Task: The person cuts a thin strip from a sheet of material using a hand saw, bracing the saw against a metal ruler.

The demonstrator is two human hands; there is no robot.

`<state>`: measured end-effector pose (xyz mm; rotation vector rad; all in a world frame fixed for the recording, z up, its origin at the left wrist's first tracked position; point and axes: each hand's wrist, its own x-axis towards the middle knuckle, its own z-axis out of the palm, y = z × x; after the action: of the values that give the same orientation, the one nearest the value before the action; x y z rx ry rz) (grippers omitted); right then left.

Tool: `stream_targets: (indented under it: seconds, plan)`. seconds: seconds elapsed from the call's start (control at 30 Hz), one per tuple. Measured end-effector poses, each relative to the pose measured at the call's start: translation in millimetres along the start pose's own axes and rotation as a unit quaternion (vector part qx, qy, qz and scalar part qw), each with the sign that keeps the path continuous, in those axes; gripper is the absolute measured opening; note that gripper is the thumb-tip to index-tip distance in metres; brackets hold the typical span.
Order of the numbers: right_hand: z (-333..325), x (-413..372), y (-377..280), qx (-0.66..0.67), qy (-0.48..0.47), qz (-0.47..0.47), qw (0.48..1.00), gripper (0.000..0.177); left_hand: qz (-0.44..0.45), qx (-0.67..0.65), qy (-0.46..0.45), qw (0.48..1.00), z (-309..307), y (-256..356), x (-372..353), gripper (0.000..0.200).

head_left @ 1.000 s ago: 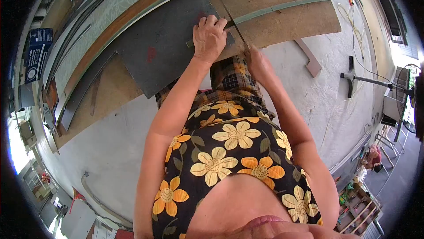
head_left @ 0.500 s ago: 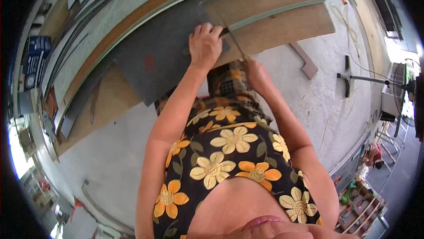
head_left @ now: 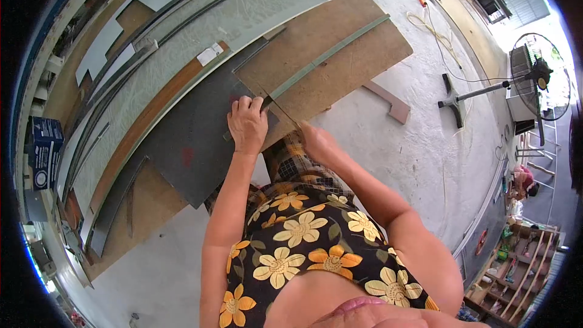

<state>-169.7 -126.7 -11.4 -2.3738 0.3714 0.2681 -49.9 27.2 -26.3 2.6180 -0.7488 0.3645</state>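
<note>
Green strip (head_left: pixel 331 56) lies slantwise across brown board (head_left: pixel 364 55), far end at the board's right edge, near end running in under left hand (head_left: pixel 248 125). Left hand sits on dark panel (head_left: pixel 203 128), fingers bent down over the strip; cannot tell whether they clamp it or only press. Right hand (head_left: pixel 320 145) is clenched on the near end of a thin saw (head_left: pixel 284 112); handle hidden inside the fist. Saw blade crosses the strip just right of the left hand, tip pointing far left. Dark panel overlaps the brown board and carries a red mark (head_left: pixel 187 157). Beyond, far left: pale patterned sheet (head_left: pixel 255 9), plus reddish-brown strip (head_left: pixel 152 106) with white label (head_left: pixel 210 54) near its right end. Right of the board, angled pinkish piece (head_left: pixel 398 109) on pale floor (head_left: pixel 425 164). Farther right, standing fan (head_left: pixel 537 76). Blue box (head_left: pixel 45 152) at left edge. Wooden crate (head_left: pixel 516 273) near right, another person (head_left: pixel 523 181) beyond it.
</note>
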Motion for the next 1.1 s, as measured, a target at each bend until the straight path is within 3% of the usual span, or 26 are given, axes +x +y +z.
stream_targets:
  seconds: [0.1, 0.2, 0.4, 0.67, 0.8, 0.9, 1.0, 1.1]
  plan:
    - [16.5, 48.2, -10.4, 0.01, 0.077, -0.072, 0.994, 0.018, -0.003, 0.005, -0.004, 1.0, -3.9, 1.8, 0.7, 0.026]
    - [15.4, 49.7, -16.0, 0.024, 0.069, -0.07, 0.995, 0.019, -0.003, 0.0, 0.002, 1.0, -2.0, 0.5, -0.3, 0.026]
    - [-1.6, -16.9, 5.2, -0.015, -0.05, 0.037, 0.998, 0.018, -0.008, -0.006, -0.011, 1.0, -3.2, 1.0, 0.9, 0.025]
    - [19.3, 52.5, -14.7, 0.005, 0.064, -0.055, 0.996, 0.02, 0.001, 0.002, 0.005, 1.0, -1.3, -0.3, -0.6, 0.026]
    - [16.7, 25.4, -3.4, 0.022, 0.076, -0.075, 0.994, 0.019, 0.002, -0.008, 0.01, 1.0, -1.5, 1.3, -1.8, 0.026]
    - [-1.4, -19.1, -0.7, -0.017, -0.028, 0.032, 0.999, 0.02, 0.001, -0.007, 0.004, 1.0, 0.5, 0.3, -1.8, 0.026]
    - [-6.7, -18.7, 1.6, -0.016, -0.017, 0.001, 1.0, 0.02, 0.003, -0.006, -0.008, 1.0, 1.3, 0.0, -4.5, 0.026]
    - [5.8, 22.9, -9.7, 0.008, 0.066, -0.062, 0.996, 0.016, 0.007, -0.002, -0.006, 1.0, 1.9, -0.2, -1.4, 0.028]
